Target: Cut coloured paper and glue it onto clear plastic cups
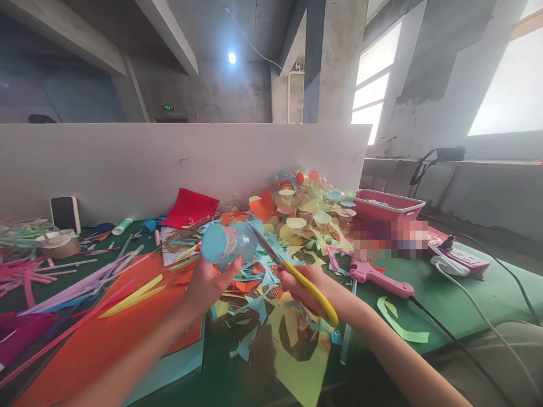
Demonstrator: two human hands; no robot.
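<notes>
Overhead concrete beams [169, 34]; green table [466, 305], scraps [263, 299]; left hand [210, 285] holds blue capsule [229, 243], seemingly; right hand [303, 288] grips scissors [316, 294].

Glossy plastic cups [229, 243]; probably matt paper [297, 362]

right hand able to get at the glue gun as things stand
Probably yes, once it lets go: the right hand is holding the scissors, but the glue gun lies close by on its right, with only a few paper scraps between them.
</notes>
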